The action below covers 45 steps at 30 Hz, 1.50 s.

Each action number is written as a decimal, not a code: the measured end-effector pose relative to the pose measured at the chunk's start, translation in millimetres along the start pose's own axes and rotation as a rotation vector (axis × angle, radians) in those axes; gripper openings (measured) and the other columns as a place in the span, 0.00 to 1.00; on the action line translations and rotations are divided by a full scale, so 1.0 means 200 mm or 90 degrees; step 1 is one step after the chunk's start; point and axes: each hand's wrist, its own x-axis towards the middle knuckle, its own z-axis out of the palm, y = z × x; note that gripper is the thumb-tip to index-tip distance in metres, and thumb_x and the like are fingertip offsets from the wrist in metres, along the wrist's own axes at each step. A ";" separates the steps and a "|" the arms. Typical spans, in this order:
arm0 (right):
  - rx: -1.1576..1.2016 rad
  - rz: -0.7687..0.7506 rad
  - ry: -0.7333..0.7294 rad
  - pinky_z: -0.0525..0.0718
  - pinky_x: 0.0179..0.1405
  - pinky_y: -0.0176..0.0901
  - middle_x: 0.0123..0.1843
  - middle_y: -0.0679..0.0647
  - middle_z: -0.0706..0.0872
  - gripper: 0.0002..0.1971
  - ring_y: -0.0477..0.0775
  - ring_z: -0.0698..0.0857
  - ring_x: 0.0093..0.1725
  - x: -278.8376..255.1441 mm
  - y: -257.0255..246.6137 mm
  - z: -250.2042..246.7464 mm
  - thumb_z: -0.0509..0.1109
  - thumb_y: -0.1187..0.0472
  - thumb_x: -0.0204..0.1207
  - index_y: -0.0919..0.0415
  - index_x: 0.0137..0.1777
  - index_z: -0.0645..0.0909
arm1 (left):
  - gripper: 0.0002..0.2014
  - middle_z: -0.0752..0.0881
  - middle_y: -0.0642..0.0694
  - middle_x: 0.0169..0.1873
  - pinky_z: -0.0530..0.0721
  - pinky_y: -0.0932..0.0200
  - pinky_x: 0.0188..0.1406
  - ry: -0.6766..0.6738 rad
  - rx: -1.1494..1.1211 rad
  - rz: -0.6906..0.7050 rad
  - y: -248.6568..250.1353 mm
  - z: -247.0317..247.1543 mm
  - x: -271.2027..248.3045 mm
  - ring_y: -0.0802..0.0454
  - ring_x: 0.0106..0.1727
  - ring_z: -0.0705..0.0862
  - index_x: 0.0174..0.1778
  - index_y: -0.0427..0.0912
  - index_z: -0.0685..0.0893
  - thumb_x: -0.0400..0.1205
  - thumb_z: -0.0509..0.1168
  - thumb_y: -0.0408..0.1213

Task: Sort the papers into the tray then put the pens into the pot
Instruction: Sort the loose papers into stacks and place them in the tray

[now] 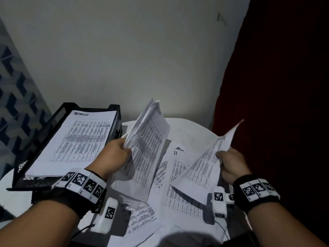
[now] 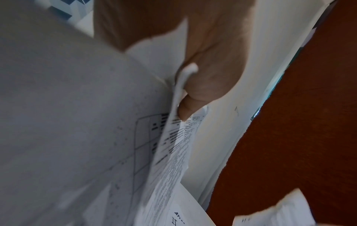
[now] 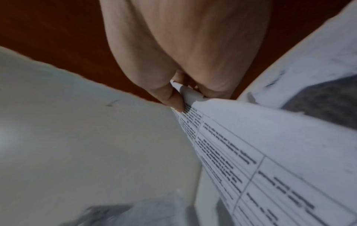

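Note:
A black mesh tray (image 1: pixel 58 114) stands at the left of the white table, and a sheet headed ADMIN (image 1: pixel 78 139) lies on top of its pile. My left hand (image 1: pixel 118 150) grips a bundle of printed papers (image 1: pixel 147 148), lifted and tilted above the table; in the left wrist view the thumb (image 2: pixel 210 76) pinches the bundle (image 2: pixel 173 145). My right hand (image 1: pixel 229 163) pinches one printed sheet (image 1: pixel 204 166) by its right edge, raised at a slant. The right wrist view shows the fingers (image 3: pixel 170 94) on that sheet (image 3: pixel 241 152). No pens or pot are in view.
More printed sheets lie loose on the table (image 1: pixel 188 125), one marked II (image 1: pixel 178 175) in the middle and another (image 1: pixel 142 220) near the front edge. A pale wall rises behind the table. A dark red surface (image 1: pixel 277 86) fills the right side.

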 end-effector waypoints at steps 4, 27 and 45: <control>0.081 -0.058 -0.168 0.95 0.41 0.55 0.46 0.65 0.95 0.15 0.63 0.94 0.42 -0.27 -0.19 0.08 0.60 0.80 0.82 0.69 0.54 0.87 | 0.11 0.83 0.45 0.31 0.73 0.62 0.23 -0.001 0.003 0.006 0.01 -0.01 -0.04 0.52 0.26 0.77 0.59 0.48 0.85 0.88 0.61 0.31; 0.076 0.055 -0.155 0.88 0.61 0.73 0.62 0.66 0.93 0.17 0.73 0.91 0.61 -0.35 0.18 0.07 0.62 0.76 0.87 0.64 0.69 0.85 | 0.16 0.88 0.41 0.45 0.84 0.65 0.52 -0.209 -0.367 0.024 0.16 0.17 -0.29 0.51 0.51 0.87 0.54 0.38 0.84 0.84 0.69 0.49; 0.073 -0.204 -0.100 0.84 0.70 0.74 0.64 0.56 0.92 0.27 0.64 0.91 0.65 -0.45 0.23 0.02 0.67 0.71 0.73 0.47 0.69 0.84 | 0.16 0.93 0.43 0.41 0.89 0.49 0.42 -0.084 -0.262 0.047 0.13 0.28 -0.15 0.46 0.45 0.91 0.53 0.43 0.85 0.78 0.63 0.18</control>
